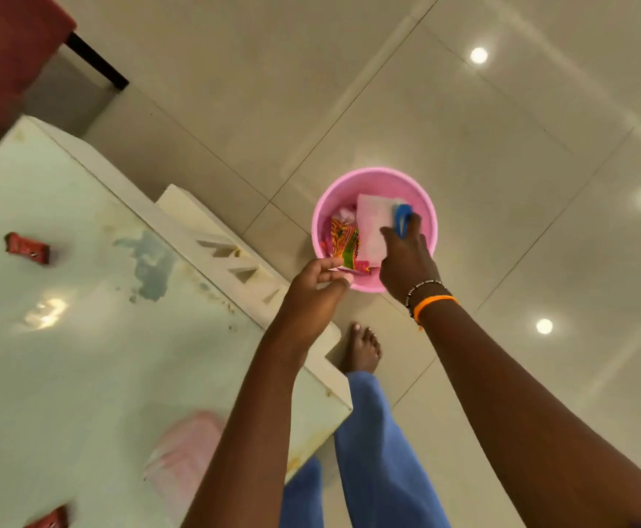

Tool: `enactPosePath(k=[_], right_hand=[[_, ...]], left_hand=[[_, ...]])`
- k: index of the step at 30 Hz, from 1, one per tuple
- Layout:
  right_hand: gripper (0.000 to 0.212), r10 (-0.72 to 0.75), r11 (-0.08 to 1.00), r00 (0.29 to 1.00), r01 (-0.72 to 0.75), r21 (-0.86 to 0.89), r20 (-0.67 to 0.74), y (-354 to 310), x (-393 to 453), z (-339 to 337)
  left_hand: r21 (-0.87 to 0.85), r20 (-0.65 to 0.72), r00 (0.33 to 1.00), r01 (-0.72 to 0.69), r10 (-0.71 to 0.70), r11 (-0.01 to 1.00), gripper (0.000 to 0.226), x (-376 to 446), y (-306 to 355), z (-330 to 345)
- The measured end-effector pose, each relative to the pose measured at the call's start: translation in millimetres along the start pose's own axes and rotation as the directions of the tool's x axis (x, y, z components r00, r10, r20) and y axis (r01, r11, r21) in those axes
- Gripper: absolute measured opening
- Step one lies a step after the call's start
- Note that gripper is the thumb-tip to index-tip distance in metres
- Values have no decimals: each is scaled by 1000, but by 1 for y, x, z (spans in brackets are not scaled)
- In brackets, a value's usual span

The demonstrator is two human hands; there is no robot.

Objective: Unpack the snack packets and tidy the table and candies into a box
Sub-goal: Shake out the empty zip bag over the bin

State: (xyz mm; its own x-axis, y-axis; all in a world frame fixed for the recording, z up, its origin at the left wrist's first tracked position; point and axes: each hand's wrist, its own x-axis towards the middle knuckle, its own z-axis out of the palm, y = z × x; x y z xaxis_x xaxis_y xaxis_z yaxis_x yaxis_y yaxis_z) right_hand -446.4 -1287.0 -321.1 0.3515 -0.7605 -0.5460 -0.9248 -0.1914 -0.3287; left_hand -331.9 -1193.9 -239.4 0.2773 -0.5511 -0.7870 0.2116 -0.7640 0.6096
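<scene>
A pink plastic bin [423,207] stands on the floor beside the table. My left hand [317,285] hovers at its near rim, pinching a colourful orange and green snack wrapper [345,243] that hangs into the bin. My right hand [406,257] reaches over the bin and grips a white and blue packet [378,222]. Crumpled pink wrappers [343,214] lie inside the bin. On the pale glass table top [82,337] rest a red candy bar [27,248] at the left and another red candy bar [50,520] at the bottom edge.
A blurred pink object [185,451] lies on the table near my left forearm. The white table frame [227,253] juts toward the bin. My bare foot [362,348] and blue trouser legs stand on the glossy tiled floor. A dark red chair [2,51] sits at top left.
</scene>
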Motion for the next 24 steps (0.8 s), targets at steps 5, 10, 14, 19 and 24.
enactPosePath(k=[5,10,14,19,24], right_hand=[[68,-88,996,914,69,62,396,19,37,28],[56,-74,907,970,-32,421,232,-2,30,11],[31,-32,818,998,-6,575,56,-38,-5,-15],[23,-82,648,992,-16,761,91,-101,-58,-36],[26,-189,587,978,45,808,84,-169,-134,-37]], left_hand=[[-9,11,1000,15,-15,1000,27,21,-10,3],[-27,-29,999,28,-29,999,26,21,-11,-9],[-106,-113,993,-29,17,994,20,9,-5,-24],[-241,-265,962,-124,57,962,19,-27,-1,-47],[-353,-426,901,-252,85,901,18,-100,-14,-87]])
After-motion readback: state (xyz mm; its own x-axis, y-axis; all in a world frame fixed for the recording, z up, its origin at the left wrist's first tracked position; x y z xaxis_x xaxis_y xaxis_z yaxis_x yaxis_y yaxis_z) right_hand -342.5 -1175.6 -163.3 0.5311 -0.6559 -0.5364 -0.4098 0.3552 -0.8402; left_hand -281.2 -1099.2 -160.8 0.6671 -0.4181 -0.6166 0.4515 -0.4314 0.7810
